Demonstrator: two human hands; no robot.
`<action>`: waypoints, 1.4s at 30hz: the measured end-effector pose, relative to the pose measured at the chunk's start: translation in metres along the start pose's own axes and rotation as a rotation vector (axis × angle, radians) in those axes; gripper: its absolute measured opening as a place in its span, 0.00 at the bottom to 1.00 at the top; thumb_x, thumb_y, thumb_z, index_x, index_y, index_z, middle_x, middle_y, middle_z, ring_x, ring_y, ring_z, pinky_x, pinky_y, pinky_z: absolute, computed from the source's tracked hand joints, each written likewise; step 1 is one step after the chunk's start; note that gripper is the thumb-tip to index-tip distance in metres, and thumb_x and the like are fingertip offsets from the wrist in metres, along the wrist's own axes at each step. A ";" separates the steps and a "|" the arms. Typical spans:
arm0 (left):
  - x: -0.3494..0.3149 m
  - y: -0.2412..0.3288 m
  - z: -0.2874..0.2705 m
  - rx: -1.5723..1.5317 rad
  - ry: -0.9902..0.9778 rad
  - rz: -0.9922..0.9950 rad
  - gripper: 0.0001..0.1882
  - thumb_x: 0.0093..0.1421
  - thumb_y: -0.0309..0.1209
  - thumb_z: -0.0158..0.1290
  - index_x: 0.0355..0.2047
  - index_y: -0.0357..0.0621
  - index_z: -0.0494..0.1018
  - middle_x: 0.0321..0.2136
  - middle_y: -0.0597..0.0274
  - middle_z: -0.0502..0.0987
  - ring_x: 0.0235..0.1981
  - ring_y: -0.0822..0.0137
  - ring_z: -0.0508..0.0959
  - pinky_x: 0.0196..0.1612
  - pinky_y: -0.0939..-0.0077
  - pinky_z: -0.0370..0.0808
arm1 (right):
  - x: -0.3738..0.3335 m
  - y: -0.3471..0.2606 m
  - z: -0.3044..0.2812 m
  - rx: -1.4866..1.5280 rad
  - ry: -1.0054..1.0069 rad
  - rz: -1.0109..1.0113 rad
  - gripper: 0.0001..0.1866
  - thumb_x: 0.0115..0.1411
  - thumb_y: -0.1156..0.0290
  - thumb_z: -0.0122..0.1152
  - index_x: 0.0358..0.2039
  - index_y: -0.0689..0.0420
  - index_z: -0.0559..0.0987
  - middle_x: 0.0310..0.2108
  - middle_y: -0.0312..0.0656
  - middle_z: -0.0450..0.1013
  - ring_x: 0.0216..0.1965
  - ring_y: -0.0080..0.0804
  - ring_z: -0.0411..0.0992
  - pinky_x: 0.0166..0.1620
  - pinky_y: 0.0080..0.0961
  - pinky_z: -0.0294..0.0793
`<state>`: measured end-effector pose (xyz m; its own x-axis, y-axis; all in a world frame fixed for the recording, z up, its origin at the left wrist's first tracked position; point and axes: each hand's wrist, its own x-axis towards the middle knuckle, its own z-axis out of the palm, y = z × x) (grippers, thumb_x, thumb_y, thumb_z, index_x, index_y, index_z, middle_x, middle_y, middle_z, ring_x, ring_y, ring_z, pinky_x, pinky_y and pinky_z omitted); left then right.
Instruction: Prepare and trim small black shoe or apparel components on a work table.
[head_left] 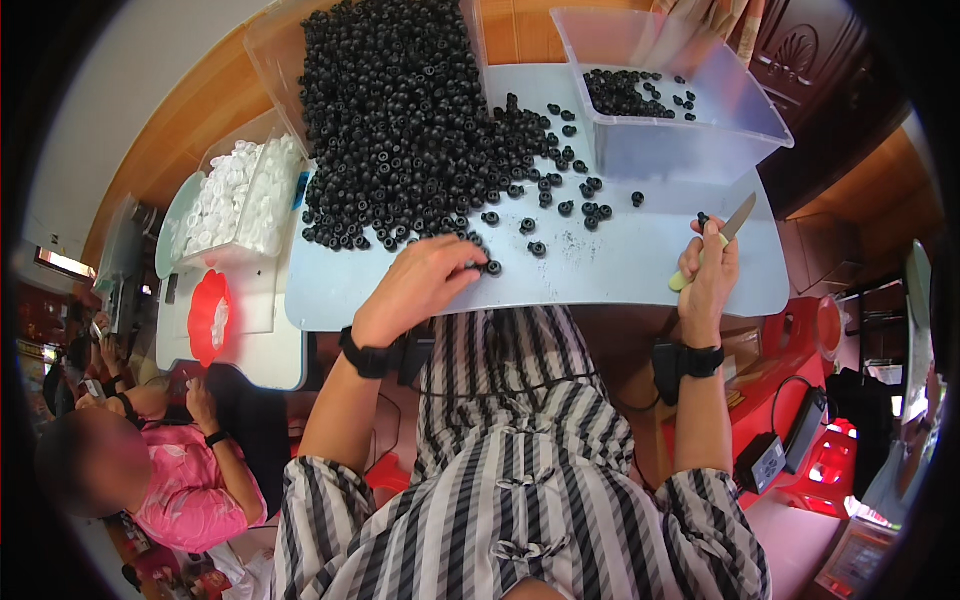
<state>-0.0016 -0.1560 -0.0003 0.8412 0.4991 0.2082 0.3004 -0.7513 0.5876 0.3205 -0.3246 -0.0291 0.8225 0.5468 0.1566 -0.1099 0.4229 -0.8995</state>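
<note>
My left hand point(428, 277) is at the near edge of a heap of small round black parts point(395, 130). Its fingers are curled, with the fingertips at one black part point(493, 268) on the pale blue table point(620, 260). On the right, my right hand point(708, 268) grips a paring knife point(739, 217) with a light green handle, its blade pointing up and away. Another black part point(703, 218) shows at the thumb and forefinger of that hand. Loose black parts point(590, 215) lie scattered between the hands.
A clear plastic bin point(680, 145) holding some black parts stands at the back right. At left, white pieces point(225, 200) fill a clear container beside a red dish point(209, 318). A person in pink point(205, 475) sits at the lower left. Red stools point(830, 460) stand at right.
</note>
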 end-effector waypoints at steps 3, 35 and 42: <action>0.020 -0.004 -0.001 0.027 0.018 -0.004 0.09 0.56 0.24 0.57 0.38 0.38 0.78 0.28 0.54 0.78 0.28 0.58 0.79 0.32 0.68 0.74 | 0.001 0.000 0.000 -0.005 -0.010 -0.001 0.09 0.68 0.68 0.54 0.44 0.58 0.72 0.38 0.41 0.74 0.19 0.13 0.57 0.21 0.13 0.55; 0.028 0.004 0.004 -0.668 -0.043 -0.284 0.12 0.65 0.32 0.55 0.45 0.37 0.77 0.35 0.62 0.81 0.33 0.75 0.78 0.37 0.81 0.75 | -0.003 -0.001 0.000 0.052 -0.006 -0.014 0.09 0.67 0.68 0.56 0.43 0.58 0.73 0.37 0.39 0.72 0.20 0.15 0.59 0.22 0.15 0.57; 0.013 -0.002 -0.024 -0.802 0.222 -0.195 0.10 0.67 0.28 0.52 0.45 0.37 0.77 0.34 0.62 0.80 0.33 0.74 0.79 0.37 0.80 0.75 | -0.008 0.000 0.004 0.116 0.008 -0.097 0.08 0.67 0.69 0.57 0.43 0.57 0.73 0.34 0.37 0.72 0.20 0.15 0.59 0.22 0.15 0.56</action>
<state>-0.0019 -0.1373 0.0202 0.6746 0.7239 0.1449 -0.0491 -0.1519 0.9872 0.3121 -0.3264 -0.0284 0.8370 0.4934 0.2368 -0.0927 0.5542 -0.8272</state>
